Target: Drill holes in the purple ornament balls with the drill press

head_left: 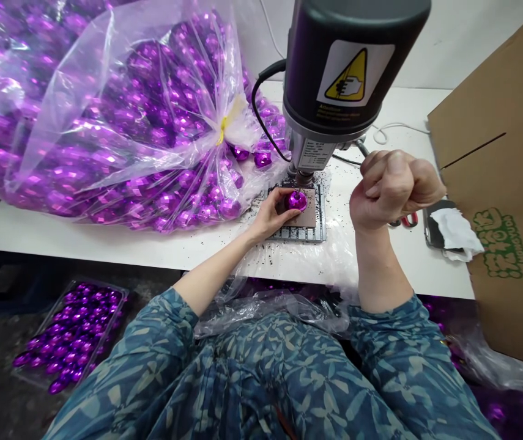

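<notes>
Between the thumb and fingers of my left hand [274, 214] is a shiny purple ball [296, 200]. It rests on a small flat brown board [304, 219] on the slotted metal base [320, 229] of a bench drill press [330, 67]. The drill's chuck [304, 178] is right above the ball; whether the bit touches it is hard to tell. My right hand [392, 186] is raised beside the machine, closed in a fist around the drill press lever [361, 146], which it mostly hides.
A large clear bag [118, 122] of purple balls, tied in yellow, fills the left of the table. A tray [118, 299] of balls sits below left. Cardboard box [500, 183], phone [433, 229] with tissue [456, 232], and red-handled tool [408, 220] are at right. Dark shavings surround the base.
</notes>
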The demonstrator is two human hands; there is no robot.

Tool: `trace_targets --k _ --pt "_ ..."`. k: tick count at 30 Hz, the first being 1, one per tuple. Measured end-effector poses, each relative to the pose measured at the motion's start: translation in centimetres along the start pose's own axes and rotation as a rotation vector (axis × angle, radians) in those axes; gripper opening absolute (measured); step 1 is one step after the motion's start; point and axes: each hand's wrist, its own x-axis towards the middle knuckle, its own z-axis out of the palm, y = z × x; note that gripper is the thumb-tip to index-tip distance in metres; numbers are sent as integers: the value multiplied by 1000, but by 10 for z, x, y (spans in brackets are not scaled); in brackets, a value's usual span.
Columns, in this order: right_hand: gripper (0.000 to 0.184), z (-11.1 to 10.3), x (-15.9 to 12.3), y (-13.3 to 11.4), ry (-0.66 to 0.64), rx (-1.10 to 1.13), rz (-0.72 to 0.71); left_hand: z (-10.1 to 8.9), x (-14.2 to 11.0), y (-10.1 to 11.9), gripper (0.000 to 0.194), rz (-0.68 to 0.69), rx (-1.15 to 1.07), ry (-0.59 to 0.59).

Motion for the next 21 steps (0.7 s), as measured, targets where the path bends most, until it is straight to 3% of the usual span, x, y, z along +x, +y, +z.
trace_targets --k 6,12,17,21 --pt "58 -5 -8 11 -16 63 -86 -1 0 -5 61 39 -8 -6" --pt "64 -5 -13 8 -27 47 -90 -1 1 -9 60 56 17 1" --pt "67 18 26 -10 -19 47 22 2 2 -7 53 47 12 23" --pt "73 32 54 -17 -30 115 204 0 -14 20 46 41 167 140"
